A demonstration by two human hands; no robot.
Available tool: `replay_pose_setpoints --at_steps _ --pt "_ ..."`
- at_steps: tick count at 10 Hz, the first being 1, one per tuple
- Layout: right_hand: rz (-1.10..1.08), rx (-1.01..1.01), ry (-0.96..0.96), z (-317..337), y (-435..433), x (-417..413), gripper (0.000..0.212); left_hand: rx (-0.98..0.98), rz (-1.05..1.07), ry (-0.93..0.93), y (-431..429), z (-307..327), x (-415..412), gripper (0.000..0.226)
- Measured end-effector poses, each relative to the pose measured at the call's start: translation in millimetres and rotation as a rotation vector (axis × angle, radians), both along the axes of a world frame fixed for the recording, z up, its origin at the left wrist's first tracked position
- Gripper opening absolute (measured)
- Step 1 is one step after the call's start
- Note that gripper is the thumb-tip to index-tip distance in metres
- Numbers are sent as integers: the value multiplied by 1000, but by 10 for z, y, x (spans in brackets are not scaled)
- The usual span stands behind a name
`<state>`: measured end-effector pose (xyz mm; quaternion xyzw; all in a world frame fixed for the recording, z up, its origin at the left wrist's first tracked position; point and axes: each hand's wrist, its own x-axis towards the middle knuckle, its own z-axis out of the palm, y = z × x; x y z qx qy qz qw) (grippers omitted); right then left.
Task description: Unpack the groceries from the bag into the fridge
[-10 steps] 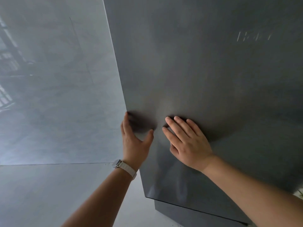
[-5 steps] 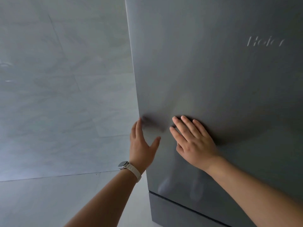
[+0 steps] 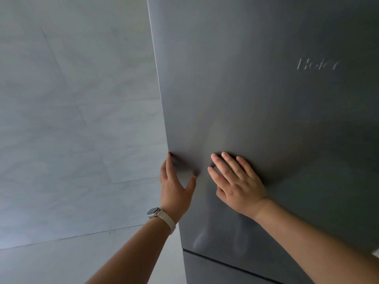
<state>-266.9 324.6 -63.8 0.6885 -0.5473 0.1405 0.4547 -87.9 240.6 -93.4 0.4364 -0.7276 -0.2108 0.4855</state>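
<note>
We read one marking only: the raised brand name "Haier" (image 3: 318, 64), same grey as its ground and slightly blurred, on the upper fridge door (image 3: 256, 89), toward that door's upper right. We find no other legible text, number or sign on the door.

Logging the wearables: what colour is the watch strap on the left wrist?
Cream white, seen in the head view: watch strap.

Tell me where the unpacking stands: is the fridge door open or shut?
Done: cannot say; no bag or groceries are in view. In hand: both hands lie on the grey upper fridge door, left hand at its edge, right hand flat on the front. The door looks shut. Whether groceries remain cannot be told.
</note>
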Motion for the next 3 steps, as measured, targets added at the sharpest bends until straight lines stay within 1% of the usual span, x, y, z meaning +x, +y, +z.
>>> replay_pose_setpoints --at_steps 1,3 --pt "4 83 -59 65 75 35 50 44 -48 -34 20 57 93 98" --pt "33 165 -185 222 285 154 43 2 -72 -182 342 261 339 75"
